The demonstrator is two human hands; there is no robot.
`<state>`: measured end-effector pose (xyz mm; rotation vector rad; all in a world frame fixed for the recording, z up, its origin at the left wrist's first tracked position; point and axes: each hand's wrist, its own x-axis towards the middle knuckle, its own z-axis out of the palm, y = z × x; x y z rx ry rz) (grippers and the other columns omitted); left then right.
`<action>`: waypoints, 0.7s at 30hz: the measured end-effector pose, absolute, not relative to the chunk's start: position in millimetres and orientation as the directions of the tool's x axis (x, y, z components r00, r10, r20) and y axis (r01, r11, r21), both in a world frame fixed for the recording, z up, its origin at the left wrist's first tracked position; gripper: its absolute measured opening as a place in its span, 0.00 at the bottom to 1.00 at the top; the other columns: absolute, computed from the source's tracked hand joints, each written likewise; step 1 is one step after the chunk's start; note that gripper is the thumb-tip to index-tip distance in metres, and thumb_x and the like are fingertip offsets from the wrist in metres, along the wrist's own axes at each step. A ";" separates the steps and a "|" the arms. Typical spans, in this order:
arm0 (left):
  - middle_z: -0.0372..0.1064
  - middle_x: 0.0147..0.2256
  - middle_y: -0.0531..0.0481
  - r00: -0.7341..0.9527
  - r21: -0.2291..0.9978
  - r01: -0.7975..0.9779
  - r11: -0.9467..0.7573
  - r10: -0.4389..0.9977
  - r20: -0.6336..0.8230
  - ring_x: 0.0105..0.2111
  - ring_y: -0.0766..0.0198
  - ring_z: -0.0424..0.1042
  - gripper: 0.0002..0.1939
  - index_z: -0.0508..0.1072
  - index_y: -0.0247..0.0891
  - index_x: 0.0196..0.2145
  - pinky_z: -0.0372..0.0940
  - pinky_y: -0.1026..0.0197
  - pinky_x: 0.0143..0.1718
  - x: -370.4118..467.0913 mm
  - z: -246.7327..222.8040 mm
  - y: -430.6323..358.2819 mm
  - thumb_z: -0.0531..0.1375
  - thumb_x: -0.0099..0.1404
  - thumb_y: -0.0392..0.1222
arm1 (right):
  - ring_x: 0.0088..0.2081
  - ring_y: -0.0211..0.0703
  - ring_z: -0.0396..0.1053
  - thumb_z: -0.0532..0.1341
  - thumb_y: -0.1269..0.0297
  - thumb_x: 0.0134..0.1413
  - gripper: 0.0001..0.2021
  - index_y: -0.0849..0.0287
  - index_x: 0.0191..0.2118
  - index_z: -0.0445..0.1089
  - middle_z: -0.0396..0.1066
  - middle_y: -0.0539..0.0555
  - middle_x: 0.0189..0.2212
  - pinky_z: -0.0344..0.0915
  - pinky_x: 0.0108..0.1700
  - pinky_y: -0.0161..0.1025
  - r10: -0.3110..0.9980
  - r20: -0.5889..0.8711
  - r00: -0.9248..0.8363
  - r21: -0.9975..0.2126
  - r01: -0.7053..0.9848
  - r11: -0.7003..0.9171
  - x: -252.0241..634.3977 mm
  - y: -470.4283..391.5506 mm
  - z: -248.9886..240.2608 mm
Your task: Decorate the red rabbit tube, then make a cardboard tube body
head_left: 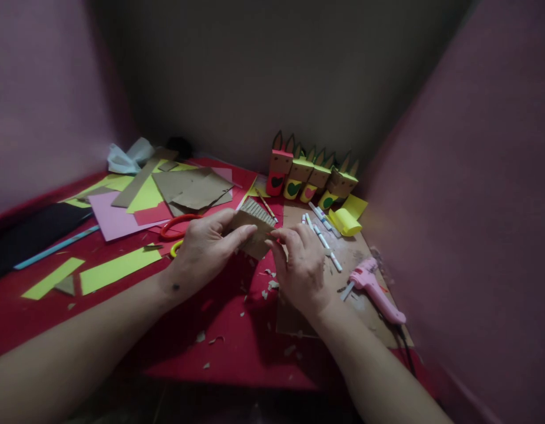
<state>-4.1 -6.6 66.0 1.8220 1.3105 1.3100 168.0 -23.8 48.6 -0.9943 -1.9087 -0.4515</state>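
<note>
Between my hands, above the red table cover, is a small piece of corrugated cardboard (pixel 256 235), its ridges bare along the upper part. My left hand (pixel 208 244) grips its left side, thumb on top. The fingertips of my right hand (pixel 299 262) pinch its right edge. Beside my left hand lie scissors (pixel 177 227) with red and yellow handles, partly hidden by it. Pale torn paper scraps (pixel 270 287) are scattered below the cardboard. A pencil (pixel 267 205) lies just behind it.
Cardboard sheets (pixel 192 188), yellow strips (pixel 119 270) and pink paper (pixel 117 215) cover the left side. Several paper animal figures (pixel 281 171) stand along the back wall. Markers (pixel 327 247), a yellow paper roll (pixel 346 222) and a pink glue gun (pixel 378 291) with a cord lie on a cardboard mat (pixel 365 318).
</note>
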 end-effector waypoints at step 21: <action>0.76 0.31 0.51 0.258 0.963 0.031 -0.269 0.933 0.252 0.32 0.63 0.72 0.05 0.78 0.40 0.31 0.68 0.62 0.36 -5.6 73.9 -7.1 0.64 0.58 0.43 | 0.24 0.35 0.67 0.69 0.65 0.36 0.13 0.58 0.33 0.73 0.73 0.50 0.27 0.64 0.24 0.32 0.992 -0.122 0.028 -0.880 -0.466 -0.095 183.2 6.8 46.7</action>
